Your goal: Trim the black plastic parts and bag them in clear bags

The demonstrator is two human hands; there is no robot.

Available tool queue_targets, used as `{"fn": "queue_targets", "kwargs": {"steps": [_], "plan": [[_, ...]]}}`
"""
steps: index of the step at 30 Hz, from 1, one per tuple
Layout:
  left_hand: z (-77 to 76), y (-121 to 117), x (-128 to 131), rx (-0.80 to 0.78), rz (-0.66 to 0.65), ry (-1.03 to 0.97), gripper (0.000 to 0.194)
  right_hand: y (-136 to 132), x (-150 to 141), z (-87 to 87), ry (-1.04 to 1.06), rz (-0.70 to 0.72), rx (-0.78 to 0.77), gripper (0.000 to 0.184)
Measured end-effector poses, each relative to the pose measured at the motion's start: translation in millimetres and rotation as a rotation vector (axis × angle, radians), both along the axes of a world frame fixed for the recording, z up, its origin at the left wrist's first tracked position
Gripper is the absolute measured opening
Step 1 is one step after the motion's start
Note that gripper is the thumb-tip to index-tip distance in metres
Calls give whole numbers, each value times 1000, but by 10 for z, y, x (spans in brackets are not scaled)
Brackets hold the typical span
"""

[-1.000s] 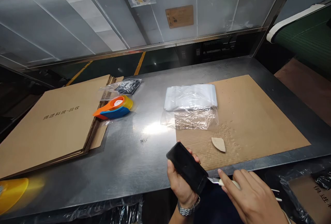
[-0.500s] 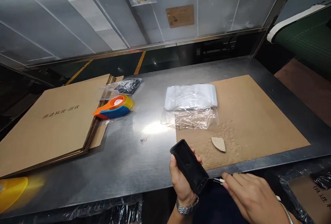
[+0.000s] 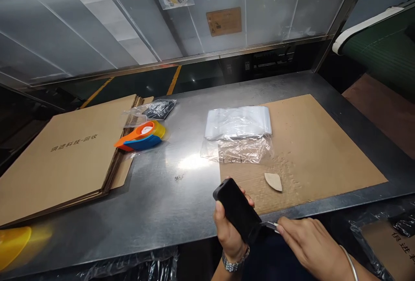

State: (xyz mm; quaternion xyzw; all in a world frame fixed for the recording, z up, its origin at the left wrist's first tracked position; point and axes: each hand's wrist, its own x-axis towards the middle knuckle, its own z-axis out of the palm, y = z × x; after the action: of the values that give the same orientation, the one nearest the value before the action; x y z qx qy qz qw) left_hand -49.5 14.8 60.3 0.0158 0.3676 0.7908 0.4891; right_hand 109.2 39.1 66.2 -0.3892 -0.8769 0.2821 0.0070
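My left hand [image 3: 231,238] is wrapped round a black rectangular case [image 3: 238,207], tilted with its lower end toward me. A slim metal-tipped tool [image 3: 269,225] with pale parts is pinched in my right hand [image 3: 313,244]; most of it is hidden by the fingers, so its exact kind is unclear. The tool's tip meets the lower right end of the case. Just beyond the hands, a small cream wedge-shaped piece [image 3: 273,182] lies on a cardboard sheet [image 3: 327,142].
A pack of clear plastic bags [image 3: 238,123] overlaps the cardboard sheet on the metal table [image 3: 175,212]. To the left are an orange-and-blue tape dispenser [image 3: 142,142], a bagged black item [image 3: 160,109] and stacked flat cartons [image 3: 71,160]. A green conveyor belt [image 3: 379,41] stands at right.
The case has been turned in my left hand, so a different face shows. My right hand has shifted its grip on the tool, whose tip stays near the case's lower end.
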Motion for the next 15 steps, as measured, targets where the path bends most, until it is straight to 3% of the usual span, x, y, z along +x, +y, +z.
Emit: {"fn": "queue_targets", "kwargs": {"steps": [2, 5, 7, 9, 12, 15], "plan": [[-12, -2, 6, 46, 12, 31, 45, 32, -8, -25, 64, -24, -363, 45], [-4, 26, -20, 63, -3, 26, 44, 36, -14, -87, 222, 0, -1040, 51], [5, 56, -54, 14, -44, -25, 40, 30, -11, -116, 332, -13, -1266, 55], [-7, 80, -83, -60, -118, -95, 38, 44, -5, -99, 447, -67, -1208, 54], [-74, 88, -74, -160, -304, -210, 44, 109, -12, 10, 481, -112, -756, 39], [-152, 78, 16, -232, -478, -348, 50, 163, -58, 126, 357, -35, -371, 28]]}}
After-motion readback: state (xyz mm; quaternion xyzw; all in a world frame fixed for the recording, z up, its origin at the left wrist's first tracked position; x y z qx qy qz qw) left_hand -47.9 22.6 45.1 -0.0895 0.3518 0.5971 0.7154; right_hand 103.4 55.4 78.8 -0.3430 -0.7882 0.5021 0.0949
